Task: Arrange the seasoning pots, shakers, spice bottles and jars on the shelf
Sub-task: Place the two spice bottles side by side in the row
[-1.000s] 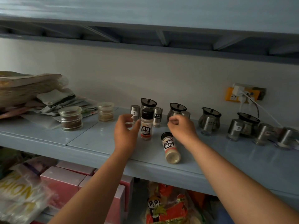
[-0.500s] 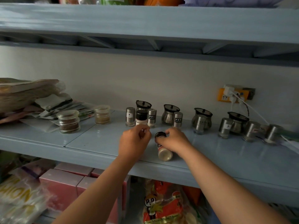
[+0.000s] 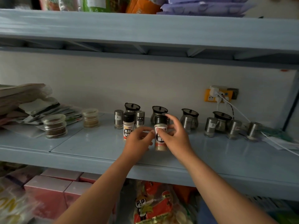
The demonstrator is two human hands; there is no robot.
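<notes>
**White plastic spice bottle with black cap** (image 3: pixel 128 126): label in white characters on black, 黑胡 above 椒. The last character is hidden behind the left hand (image 3: pixel 137 141).

**Second black-capped white spice bottle** (image 3: pixel 160 138): only 椒 is legible, as the right hand (image 3: pixel 176 138) covers the rest.

**Red-and-yellow snack bag** (image 3: pixel 155 207): panda figure lettered "P.P".

**Steel shakers** (image 3: pixel 140 118): small labels, too small to read.

free: shelf (image 3: pixel 226 156) front right | blocked: rear row of pots (image 3: pixel 189 118), shakers (image 3: pixel 210 126)

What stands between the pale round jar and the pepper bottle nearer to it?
A steel shaker, close to the pepper bottle; the head view shows it.
</notes>
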